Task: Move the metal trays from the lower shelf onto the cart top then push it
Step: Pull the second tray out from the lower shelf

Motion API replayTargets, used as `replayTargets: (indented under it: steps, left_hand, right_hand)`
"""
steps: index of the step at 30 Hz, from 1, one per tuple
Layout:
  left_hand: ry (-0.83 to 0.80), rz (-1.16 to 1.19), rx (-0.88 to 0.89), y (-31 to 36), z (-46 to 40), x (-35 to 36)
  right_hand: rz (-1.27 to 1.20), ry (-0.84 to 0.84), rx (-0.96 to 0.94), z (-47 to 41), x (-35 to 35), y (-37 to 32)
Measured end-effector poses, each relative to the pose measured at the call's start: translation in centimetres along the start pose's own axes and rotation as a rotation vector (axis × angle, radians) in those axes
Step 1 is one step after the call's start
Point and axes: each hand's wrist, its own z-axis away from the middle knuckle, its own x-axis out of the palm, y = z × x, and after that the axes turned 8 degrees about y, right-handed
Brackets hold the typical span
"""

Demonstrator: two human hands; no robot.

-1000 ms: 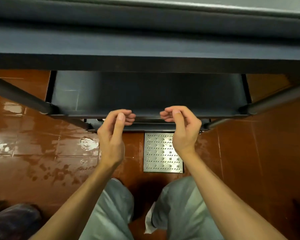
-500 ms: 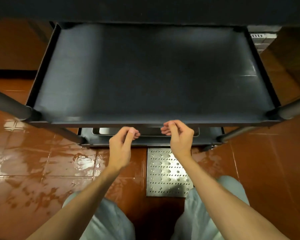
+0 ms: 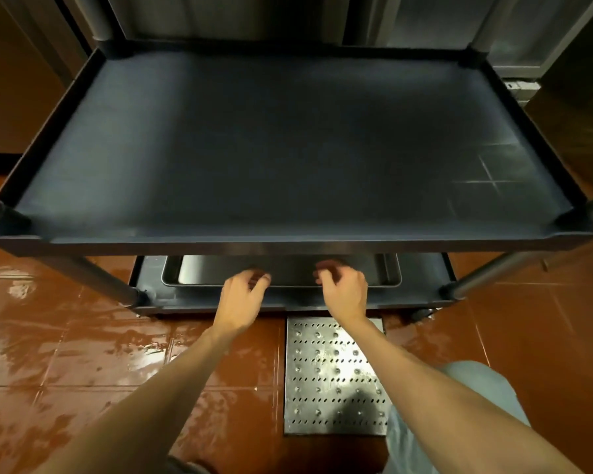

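Under the cart's dark middle shelf (image 3: 288, 148), whose raised rim encloses bare surface, the metal tray (image 3: 384, 273) lies on the lower shelf (image 3: 421, 289) with a narrow margin at its front and sides. Both hands reach to the tray's near edge: the left hand (image 3: 242, 299) and right hand (image 3: 343, 290) have fingers curled at the rim, though motion blur hides whether either grip has closed. A perforated floor grate (image 3: 332, 378) sits in wet red tiles (image 3: 83, 354) below.

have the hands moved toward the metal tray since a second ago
Yes. Both hands, left and right, went from the middle shelf's front edge down and forward to the metal tray on the lower shelf.
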Motion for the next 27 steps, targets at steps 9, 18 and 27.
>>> replayTargets:
  steps: [9, 18, 27]
  left_hand:
    - [-0.377, -0.548, -0.025, -5.2, -4.9, 3.1]
    - [-0.359, -0.733, 0.084, -8.1, -6.5, 5.0]
    - [-0.303, -0.839, 0.193, -10.2, -7.0, 6.0]
  right_hand:
    - [0.626, -0.486, -0.251, -2.6, 5.0, 5.6]
    - [0.862, -0.46, -0.359, -3.5, 8.2, 7.8]
    - [0.965, -0.398, -0.384, -4.3, 9.3, 8.7]
